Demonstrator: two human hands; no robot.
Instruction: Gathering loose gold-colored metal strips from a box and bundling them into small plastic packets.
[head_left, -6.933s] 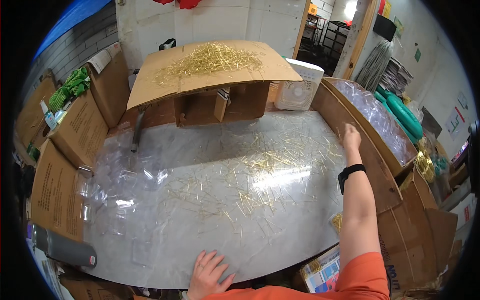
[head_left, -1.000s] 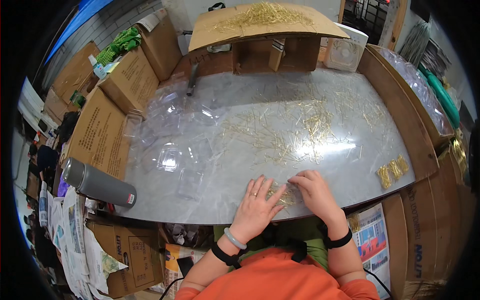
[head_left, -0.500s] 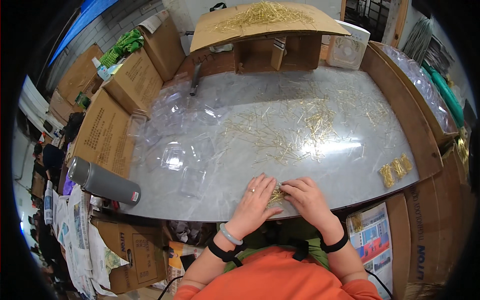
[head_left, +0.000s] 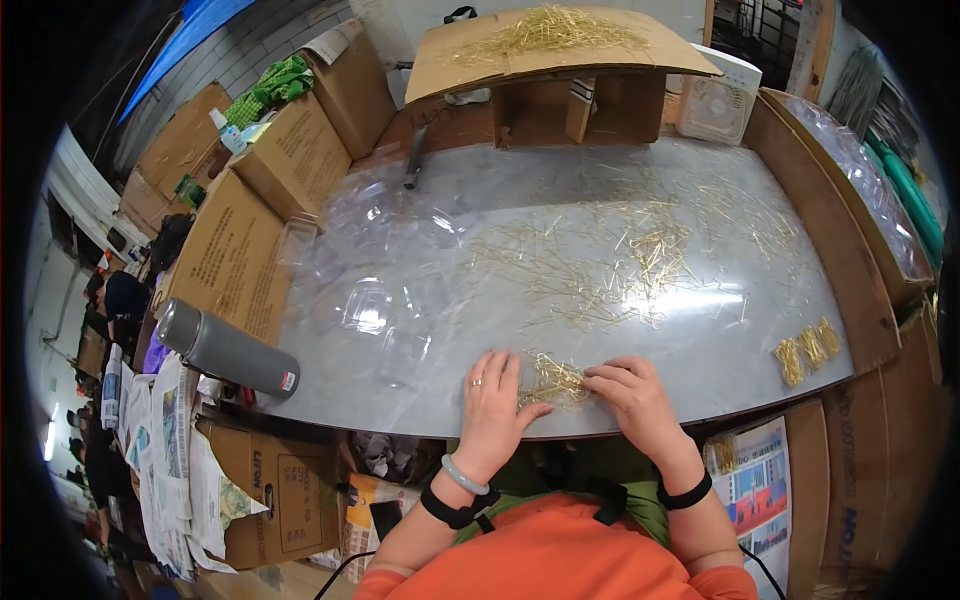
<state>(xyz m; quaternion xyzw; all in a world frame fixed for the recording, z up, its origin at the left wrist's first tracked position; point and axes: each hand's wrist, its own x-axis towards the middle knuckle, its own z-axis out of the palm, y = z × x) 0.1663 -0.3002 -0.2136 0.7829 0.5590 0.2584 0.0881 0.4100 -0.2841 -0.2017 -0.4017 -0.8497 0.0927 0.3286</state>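
A small heap of gold wire hooks [head_left: 556, 380] lies on the grey tabletop [head_left: 480, 345] near its front edge, between my hands. My left hand [head_left: 492, 410] rests palm down at the heap's left side, its fingers stretched forward and the thumb reaching toward the hooks. At the right end of the heap, my right hand [head_left: 632, 400] touches the hooks with its fingertips, fingers slightly bent and apart. Farther back, many loose gold hooks [head_left: 645, 260] are strewn over the table. Several bundles of gold hooks [head_left: 808, 345] lie at the right front corner.
Clear plastic boxes [head_left: 385, 290] cover the table's left part. A grey bottle [head_left: 230, 350] stands at the left front edge. Cardboard walls [head_left: 830, 220] border the table. At the back, a cardboard sheet [head_left: 660, 62] bearing more hooks tops a box beside a white fan [head_left: 720, 95].
My hands have moved apart, uncovering the heap of hooks between them. The left hand has shifted left of the heap, and the whole view has moved slightly.
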